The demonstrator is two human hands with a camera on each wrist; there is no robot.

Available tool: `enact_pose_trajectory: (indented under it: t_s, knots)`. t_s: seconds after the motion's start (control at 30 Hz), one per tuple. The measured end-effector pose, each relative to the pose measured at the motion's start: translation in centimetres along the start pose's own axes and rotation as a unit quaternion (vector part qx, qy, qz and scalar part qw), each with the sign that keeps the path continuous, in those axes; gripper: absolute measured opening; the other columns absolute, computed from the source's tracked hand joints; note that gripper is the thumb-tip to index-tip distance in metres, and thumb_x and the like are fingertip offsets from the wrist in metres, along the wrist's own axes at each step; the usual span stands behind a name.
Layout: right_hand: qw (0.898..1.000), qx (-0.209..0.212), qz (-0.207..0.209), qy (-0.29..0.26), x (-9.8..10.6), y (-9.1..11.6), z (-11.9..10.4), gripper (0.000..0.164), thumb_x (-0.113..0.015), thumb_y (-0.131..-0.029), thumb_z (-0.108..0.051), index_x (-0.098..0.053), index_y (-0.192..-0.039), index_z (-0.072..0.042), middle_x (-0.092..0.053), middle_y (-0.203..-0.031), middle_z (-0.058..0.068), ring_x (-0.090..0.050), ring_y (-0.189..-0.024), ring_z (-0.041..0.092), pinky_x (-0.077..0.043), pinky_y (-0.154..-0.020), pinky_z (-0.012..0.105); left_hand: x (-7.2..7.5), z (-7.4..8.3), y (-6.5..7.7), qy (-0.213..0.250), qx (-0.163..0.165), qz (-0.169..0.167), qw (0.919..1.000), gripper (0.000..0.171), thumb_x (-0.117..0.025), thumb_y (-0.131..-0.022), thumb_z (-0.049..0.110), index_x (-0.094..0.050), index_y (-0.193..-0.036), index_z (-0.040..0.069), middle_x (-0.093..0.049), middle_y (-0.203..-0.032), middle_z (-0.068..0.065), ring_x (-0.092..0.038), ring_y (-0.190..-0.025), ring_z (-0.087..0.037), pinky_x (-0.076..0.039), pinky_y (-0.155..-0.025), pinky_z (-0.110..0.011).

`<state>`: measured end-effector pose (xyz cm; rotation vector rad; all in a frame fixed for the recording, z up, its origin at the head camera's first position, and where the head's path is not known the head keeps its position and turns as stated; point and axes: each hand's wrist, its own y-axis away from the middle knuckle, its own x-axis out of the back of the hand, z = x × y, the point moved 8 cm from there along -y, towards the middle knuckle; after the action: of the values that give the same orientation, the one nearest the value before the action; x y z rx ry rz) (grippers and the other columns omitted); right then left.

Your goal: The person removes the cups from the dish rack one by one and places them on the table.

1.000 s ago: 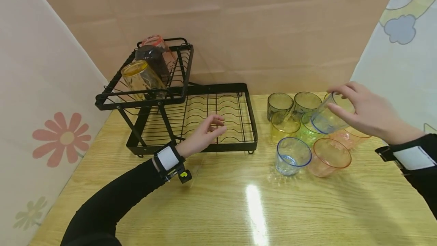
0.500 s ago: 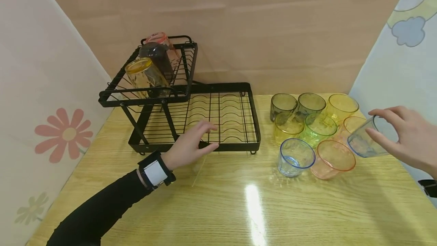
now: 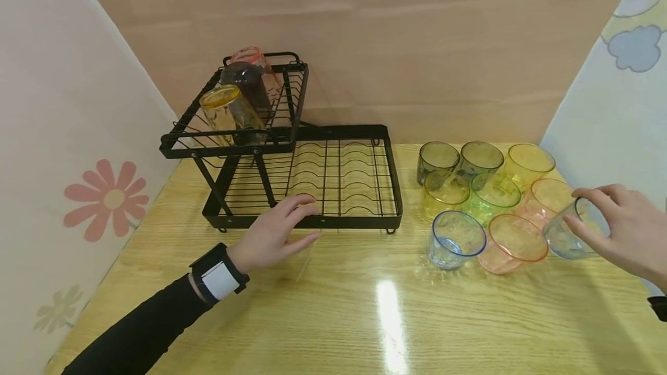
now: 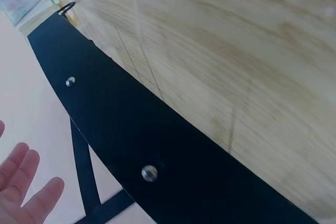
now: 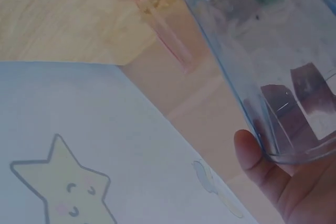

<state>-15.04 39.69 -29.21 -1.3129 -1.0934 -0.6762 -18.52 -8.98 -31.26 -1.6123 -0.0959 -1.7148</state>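
Note:
Between the thumb and fingers of my right hand [image 3: 622, 227] is a clear blue-tinted glass [image 3: 568, 236], tilted, at the right end of the group of glasses. The right wrist view has this blue glass [image 5: 231, 40] close up, with the thumb [image 5: 249, 153] at its end. My left hand [image 3: 276, 230], relaxed and holding nothing, hovers at the front edge of the black dish rack [image 3: 359, 223]. In the left wrist view, the left fingers [image 4: 31, 171] appear beside the rack's black side [image 4: 115, 114].
Several coloured glasses stand rim-up on the right, including a blue-rimmed glass [image 3: 445, 253], a pink one [image 3: 502, 253] and a green one [image 3: 492, 204]. On the rack's upper tier lean a yellow glass [image 3: 224, 111], a dark one [image 3: 252, 85] and a red-rimmed one [image 3: 271, 80]. Walls border the table [image 3: 344, 305].
My right hand has carried the blue glass from above the group to its right side, then lower. My left hand has drawn back toward the lower left.

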Motion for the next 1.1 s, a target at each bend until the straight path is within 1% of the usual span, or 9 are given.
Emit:
enact_pose_trajectory:
  t_s: [0.1,0.23,0.3,0.43,0.53,0.73,0.9,0.97,1.1]
  knots:
    - [1.0,-0.016,-0.022,0.007,-1.0,0.6,0.6,0.049,-0.054,-0.097,-0.042,-0.054,-0.112,0.004,-0.046,-0.101,0.032,-0.046,-0.086,0.052,-0.037,-0.068,0.063,0.2,-0.2,0.4,-0.007,0.0,-0.008,0.9999,0.043,-0.068,-0.092,0.034,-0.057,-0.126,0.01,-0.051,-0.133,-0.013,-0.056,-0.105,-0.024,-0.04,-0.049,-0.025]
    - [0.998,-0.027,-0.052,0.018,-2.2,1.5,1.0,0.047,-0.054,-0.098,-0.042,-0.051,-0.11,0.003,-0.046,-0.1,0.035,-0.047,-0.083,0.055,-0.037,-0.068,0.064,1.0,-0.3,0.6,-0.031,-0.006,-0.02,0.9993,0.048,-0.061,-0.095,0.042,-0.054,-0.13,0.01,-0.048,-0.137,-0.014,-0.058,-0.099,-0.024,-0.043,-0.052,-0.026]
    - [0.997,-0.027,-0.066,0.025,-2.8,1.9,1.2,0.047,-0.055,-0.097,-0.043,-0.05,-0.109,0.002,-0.046,-0.099,0.037,-0.047,-0.081,0.055,-0.037,-0.067,0.064,1.7,-0.3,0.4,-0.044,-0.012,-0.02,0.9988,0.051,-0.06,-0.096,0.044,-0.052,-0.133,0.011,-0.047,-0.138,-0.015,-0.058,-0.102,-0.026,-0.045,-0.053,-0.027]
    - [0.995,-0.032,-0.086,0.03,-3.6,2.3,1.6,0.045,-0.057,-0.097,-0.041,-0.048,-0.11,0.001,-0.045,-0.099,0.036,-0.048,-0.081,0.055,-0.038,-0.068,0.063,3.5,0.0,-0.1,-0.057,-0.029,-0.012,0.9979,0.054,-0.059,-0.096,0.045,-0.051,-0.136,0.01,-0.047,-0.139,-0.016,-0.057,-0.11,-0.03,-0.052,-0.062,-0.035]
    - [0.995,-0.035,-0.09,0.026,-3.9,2.5,1.7,0.044,-0.058,-0.096,-0.04,-0.048,-0.111,0.001,-0.045,-0.1,0.035,-0.047,-0.082,0.054,-0.038,-0.067,0.063,4.7,0.5,-0.5,-0.065,-0.042,-0.008,0.997,0.055,-0.054,-0.097,0.048,-0.051,-0.136,0.009,-0.048,-0.137,-0.016,-0.057,-0.111,-0.031,-0.054,-0.07,-0.041]
    - [0.992,-0.035,-0.116,0.026,-4.5,2.9,1.5,0.046,-0.06,-0.095,-0.04,-0.048,-0.113,0.0,-0.044,-0.103,0.031,-0.047,-0.084,0.052,-0.039,-0.065,0.061,6.5,1.0,-0.8,-0.088,-0.045,-0.014,0.995,0.056,-0.05,-0.098,0.051,-0.05,-0.138,0.012,-0.049,-0.137,-0.015,-0.059,-0.108,-0.029,-0.052,-0.062,-0.037]
    - [0.99,-0.038,-0.129,0.033,-5.1,2.9,1.3,0.051,-0.062,-0.093,-0.046,-0.051,-0.113,-0.001,-0.042,-0.106,0.027,-0.046,-0.086,0.048,-0.041,-0.058,0.057,7.6,1.3,-0.9,-0.098,-0.051,-0.016,0.9938,0.057,-0.049,-0.098,0.052,-0.049,-0.138,0.012,-0.048,-0.137,-0.014,-0.059,-0.106,-0.028,-0.053,-0.064,-0.039]
    - [0.989,-0.046,-0.134,0.031,-5.3,2.8,1.4,0.053,-0.062,-0.092,-0.048,-0.051,-0.115,-0.001,-0.041,-0.109,0.027,-0.044,-0.09,0.049,-0.042,-0.056,0.059,7.8,1.3,-0.9,-0.101,-0.052,-0.017,0.9934,0.058,-0.048,-0.098,0.053,-0.049,-0.138,0.012,-0.047,-0.139,-0.014,-0.059,-0.107,-0.029,-0.054,-0.065,-0.04]
    - [0.987,-0.06,-0.146,0.021,-5.6,2.7,1.4,0.057,-0.061,-0.092,-0.049,-0.048,-0.122,-0.001,-0.04,-0.117,0.029,-0.04,-0.099,0.051,-0.041,-0.058,0.065,8.1,1.5,-0.9,-0.118,-0.056,-0.023,0.9911,0.058,-0.045,-0.099,0.053,-0.049,-0.14,0.012,-0.047,-0.14,-0.014,-0.057,-0.112,-0.032,-0.054,-0.075,-0.046]
